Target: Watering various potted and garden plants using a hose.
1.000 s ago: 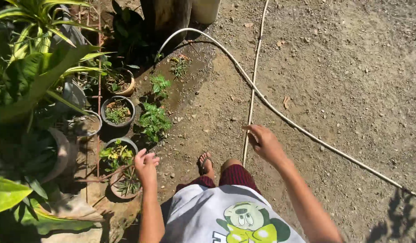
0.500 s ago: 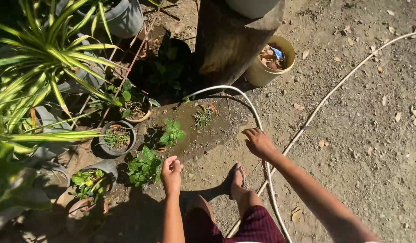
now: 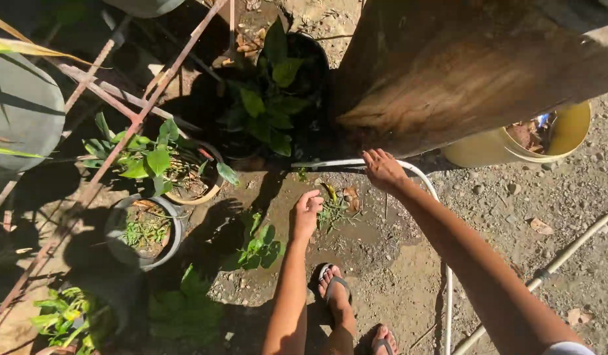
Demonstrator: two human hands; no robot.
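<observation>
In the head view the person leans over wet, muddy ground beside a cluster of potted plants. The right hand [image 3: 383, 167] reaches forward with its fingers spread apart and bent down, the fingertips at or just above the white hose [image 3: 356, 162], which curves along the foot of a broad wooden post [image 3: 462, 72]; whether they actually touch the hose cannot be told, and nothing is clamped in the hand. The hose bends round to the right and runs down along the right forearm toward the bottom edge. The left hand [image 3: 307, 213] hangs lower with its fingers loosely curled together, holding nothing, just beside a small weed [image 3: 333, 212] that grows out of the mud. A low leafy seedling [image 3: 259, 246] stands just left of that wrist. Below the hands, two feet in flip-flops [image 3: 333, 289] stand on the damp soil. To the left sit a grey pot [image 3: 116, 240] with sparse sprouts and a tan pot [image 3: 198, 194] with broad green leaves, crossed by rusty metal rods [image 3: 106, 161]. A yellow bucket [image 3: 488, 154] filled with dry leaves stands right of the post, and a second hose [image 3: 567, 253] lies on the gravel.
</observation>
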